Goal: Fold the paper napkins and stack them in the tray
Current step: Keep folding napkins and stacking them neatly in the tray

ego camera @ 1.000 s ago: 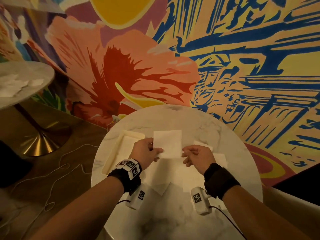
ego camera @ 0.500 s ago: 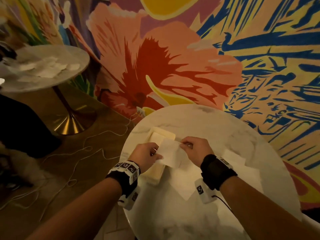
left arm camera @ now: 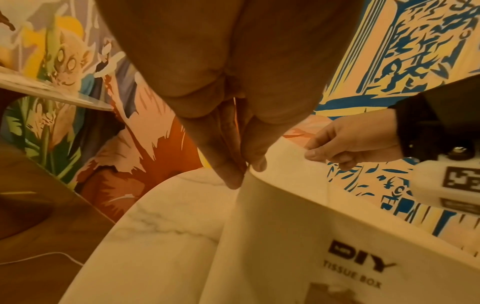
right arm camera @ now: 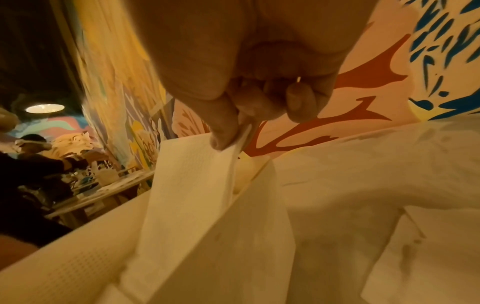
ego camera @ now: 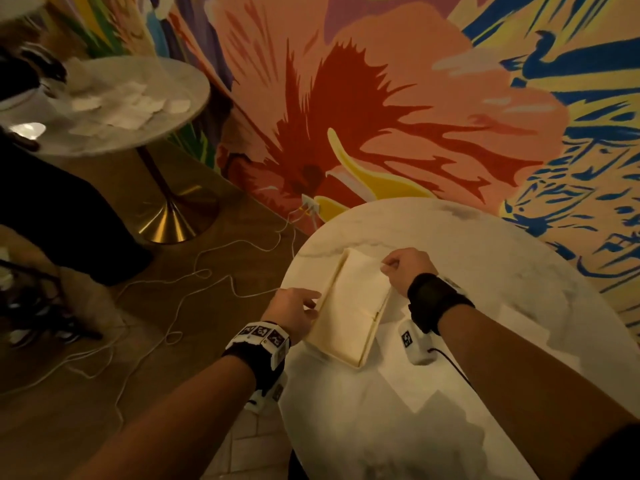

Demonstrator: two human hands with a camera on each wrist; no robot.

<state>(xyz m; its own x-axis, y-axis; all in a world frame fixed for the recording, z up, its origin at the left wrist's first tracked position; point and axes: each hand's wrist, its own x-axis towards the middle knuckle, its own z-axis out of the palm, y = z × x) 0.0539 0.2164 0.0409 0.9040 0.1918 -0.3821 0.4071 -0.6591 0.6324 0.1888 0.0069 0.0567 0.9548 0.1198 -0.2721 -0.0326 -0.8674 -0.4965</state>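
Note:
A cream tray [ego camera: 346,341] sits on the left side of the round marble table [ego camera: 485,258]. A folded white napkin [ego camera: 362,280] lies low in the tray's far half. My right hand [ego camera: 389,268] pinches the napkin's far right corner between thumb and forefinger, plainly seen in the right wrist view as the right hand [right arm camera: 231,142] on the napkin [right arm camera: 192,185]. My left hand [ego camera: 310,304] is at the tray's left rim. In the left wrist view the left hand [left arm camera: 245,170] pinches the napkin's near corner beside the tray wall [left arm camera: 337,246], printed "DIY TISSUE BOX".
Loose unfolded napkins [ego camera: 519,323] lie on the table right of the tray and toward me. A second round table [ego camera: 149,133] with napkins stands at far left, a person in dark clothes [ego camera: 52,202] beside it. White cables [ego camera: 207,275] trail over the wooden floor. A mural wall backs the table.
Both hands carried the folded napkin from the table's middle to the left and lowered it into the tray. The head view swung left.

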